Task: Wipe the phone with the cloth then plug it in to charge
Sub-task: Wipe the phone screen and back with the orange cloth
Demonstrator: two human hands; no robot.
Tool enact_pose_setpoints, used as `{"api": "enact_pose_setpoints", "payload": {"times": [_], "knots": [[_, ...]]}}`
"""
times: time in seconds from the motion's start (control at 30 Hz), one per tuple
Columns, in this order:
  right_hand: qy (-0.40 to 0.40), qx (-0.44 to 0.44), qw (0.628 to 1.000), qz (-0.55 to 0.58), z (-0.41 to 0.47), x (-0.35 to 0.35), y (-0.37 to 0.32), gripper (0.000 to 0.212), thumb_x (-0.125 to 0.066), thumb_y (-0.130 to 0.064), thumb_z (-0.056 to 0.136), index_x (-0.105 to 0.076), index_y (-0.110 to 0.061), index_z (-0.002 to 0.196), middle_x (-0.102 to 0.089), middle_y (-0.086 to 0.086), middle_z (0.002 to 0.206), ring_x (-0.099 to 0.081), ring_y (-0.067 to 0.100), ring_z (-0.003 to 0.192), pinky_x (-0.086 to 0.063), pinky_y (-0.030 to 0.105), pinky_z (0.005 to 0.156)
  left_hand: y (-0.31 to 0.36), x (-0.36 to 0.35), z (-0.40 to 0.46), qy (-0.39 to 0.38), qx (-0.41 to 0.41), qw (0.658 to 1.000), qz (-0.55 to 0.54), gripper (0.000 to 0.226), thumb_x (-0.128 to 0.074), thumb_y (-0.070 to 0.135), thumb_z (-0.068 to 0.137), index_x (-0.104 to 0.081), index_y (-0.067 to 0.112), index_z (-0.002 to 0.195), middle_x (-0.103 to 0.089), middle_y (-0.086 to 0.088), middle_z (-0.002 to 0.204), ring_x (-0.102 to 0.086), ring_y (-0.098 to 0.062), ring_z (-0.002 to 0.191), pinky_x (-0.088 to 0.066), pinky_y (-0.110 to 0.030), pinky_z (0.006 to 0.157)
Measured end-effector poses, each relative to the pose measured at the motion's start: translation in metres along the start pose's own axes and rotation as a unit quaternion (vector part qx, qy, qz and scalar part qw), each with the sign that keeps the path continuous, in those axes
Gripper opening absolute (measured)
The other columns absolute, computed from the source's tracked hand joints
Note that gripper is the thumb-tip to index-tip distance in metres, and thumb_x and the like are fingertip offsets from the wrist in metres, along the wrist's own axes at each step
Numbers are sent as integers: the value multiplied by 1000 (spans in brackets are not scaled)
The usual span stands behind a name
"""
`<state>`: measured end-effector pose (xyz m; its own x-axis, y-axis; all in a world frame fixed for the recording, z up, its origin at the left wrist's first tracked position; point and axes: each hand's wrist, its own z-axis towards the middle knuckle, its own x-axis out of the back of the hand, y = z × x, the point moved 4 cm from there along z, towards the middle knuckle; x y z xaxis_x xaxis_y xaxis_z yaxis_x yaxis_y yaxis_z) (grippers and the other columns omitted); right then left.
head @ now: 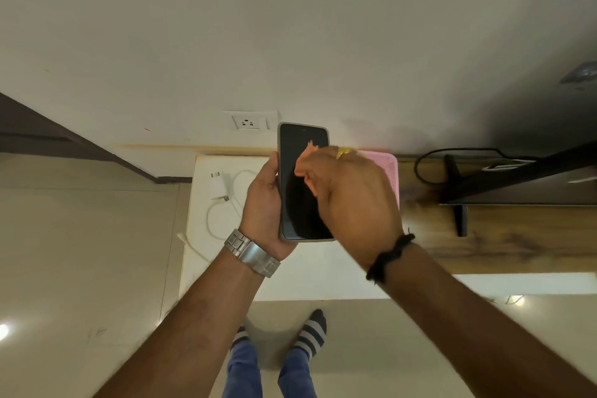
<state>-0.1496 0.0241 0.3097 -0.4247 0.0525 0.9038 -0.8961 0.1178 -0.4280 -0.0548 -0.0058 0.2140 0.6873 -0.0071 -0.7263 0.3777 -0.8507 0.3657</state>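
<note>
We hold phone (298,191) upright in left hand (263,207), long axis away from us; right hand (352,200), closed on cloth (307,160), rubs screen; charger (218,186) lies left on surface (323,271).

Black phone (298,178), orange cloth (307,160) (striped socks (311,334))

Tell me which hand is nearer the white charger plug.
Left. The left hand holds the black phone just right of the white charger plug; the right hand is farther right.
</note>
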Motion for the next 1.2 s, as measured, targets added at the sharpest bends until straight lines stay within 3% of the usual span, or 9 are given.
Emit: {"api": "enact_pose_setpoints", "payload": {"times": [0.13, 0.27, 0.4, 0.47, 0.53, 0.67, 0.77, 0.9, 1.2], "knots": [[-82, 74, 994, -5, -29, -6, -18, 13, -62, -14, 92, -72, -19, 98, -70, 3, 88, -66, 22, 77, -55, 28, 72, 2, 3, -1, -2, 0, 1000, 15, 63, -47, 57, 99, -65, 12, 139, -69, -16, 131, -68, -31, 115, -54, -42, 99], [-20, 12, 999, -44, -1, 5, 9, 21, -53, -15, 95, -70, -23, 105, -68, -1, 94, -62, 18, 87, -53, 32, 80, -7, 5, -1, -16, 14, 1000, -5, 50, -52, 54, 97, -74, 20, 127, -75, -8, 124, -74, -25, 108, -61, -38, 89], [-111, 105, 988, -20, -15, -1, -19, 14, -57, -19, 90, -69, -25, 95, -66, -8, 86, -64, 15, 84, -52, 24, 69, -6, 7, -4, -12, 14, 1000, 4, 55, -49, 60, 96, -79, 20, 120, -74, -10, 127, -73, -27, 111, -60, -42, 91], [-55, 56, 995, -61, 13, 11, 4, 12, -59, -16, 89, -67, -25, 91, -64, -12, 81, -67, 16, 86, -50, 23, 61, -13, 7, -5, -13, 24, 1000, 1, 52, -44, 58, 100, -81, 24, 112, -78, -9, 117, -76, -29, 100, -62, -44, 82], [-3, 25, 999, -40, 19, 14, 11, 21, -55, -13, 90, -73, -21, 98, -70, -3, 91, -67, 21, 88, -54, 33, 71, -15, 7, -4, -12, 28, 1000, -1, 52, -42, 58, 102, -82, 24, 109, -77, -9, 113, -76, -29, 96, -62, -43, 80], [-76, 103, 992, -16, -6, 3, -20, 23, -52, -19, 86, -73, -25, 95, -69, -5, 89, -63, 16, 79, -52, 28, 69, -12, 7, -7, -18, 29, 999, -18, 47, -51, 56, 98, -83, 22, 109, -79, -7, 111, -77, -26, 100, -62, -40, 83], [27, 24, 999, -11, 21, 18, 10, 22, -61, -9, 88, -78, -21, 97, -73, 1, 93, -67, 21, 83, -55, 31, 72, -21, 7, -8, -13, 38, 999, -5, 53, -42, 57, 103, -80, 20, 109, -77, -13, 108, -75, -32, 91, -62, -46, 79], [-37, 90, 995, -21, 10, 1, -13, 19, -63, -12, 84, -75, -23, 93, -70, -5, 88, -61, 14, 74, -56, 36, 69, -17, 8, -10, -8, 31, 999, 1, 45, -52, 51, 98, -84, 19, 98, -79, -10, 100, -78, -28, 89, -64, -41, 75], [-35, 78, 996, -18, 19, 3, -4, 20, -60, -10, 87, -76, -20, 95, -72, -1, 93, -66, 21, 83, -56, 35, 74, -24, 9, -15, -17, 50, 998, 26, 49, -50, 55, 97, -79, 17, 107, -76, -14, 103, -76, -30, 86, -64, -45, 72]]}}
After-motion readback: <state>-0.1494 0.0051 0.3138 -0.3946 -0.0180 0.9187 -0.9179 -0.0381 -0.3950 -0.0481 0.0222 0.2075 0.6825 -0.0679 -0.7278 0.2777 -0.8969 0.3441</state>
